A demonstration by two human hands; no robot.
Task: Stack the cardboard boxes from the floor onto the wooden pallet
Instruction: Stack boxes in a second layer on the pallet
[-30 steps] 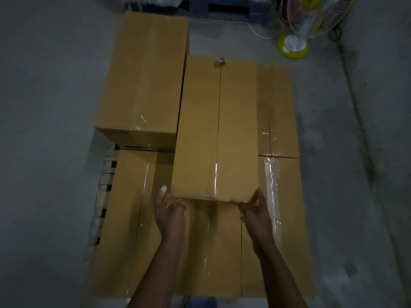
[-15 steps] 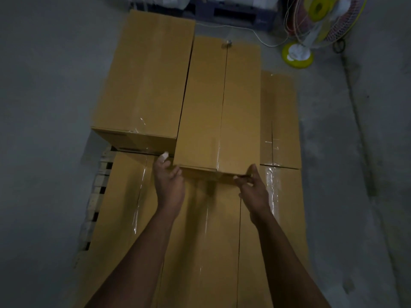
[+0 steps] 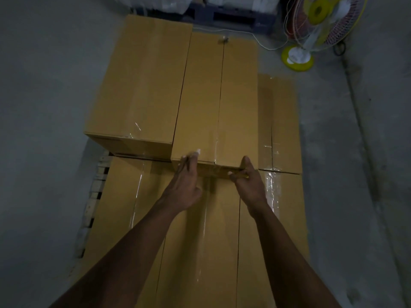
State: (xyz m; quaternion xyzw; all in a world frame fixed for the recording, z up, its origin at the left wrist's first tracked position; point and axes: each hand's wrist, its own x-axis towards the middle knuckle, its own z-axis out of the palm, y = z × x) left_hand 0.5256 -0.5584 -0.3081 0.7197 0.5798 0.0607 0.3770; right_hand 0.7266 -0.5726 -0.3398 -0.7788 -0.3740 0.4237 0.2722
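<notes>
Both hands press flat on the near end of the upper-layer box (image 3: 216, 101): the left hand (image 3: 182, 185) and right hand (image 3: 248, 182) have an open grip with fingers extended, grasping nothing, likely to square the box against its neighbour (image 3: 142, 85), just left of the grip. The wooden pallet (image 3: 95, 192) shows further left. A fan (image 3: 311, 32) stands well beyond, clear of the stack.

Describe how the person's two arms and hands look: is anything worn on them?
Both forearms are bare, with no sleeves in view. The left hand and right hand wear no gloves; no watch, ring or bracelet shows. The light is dim.
</notes>
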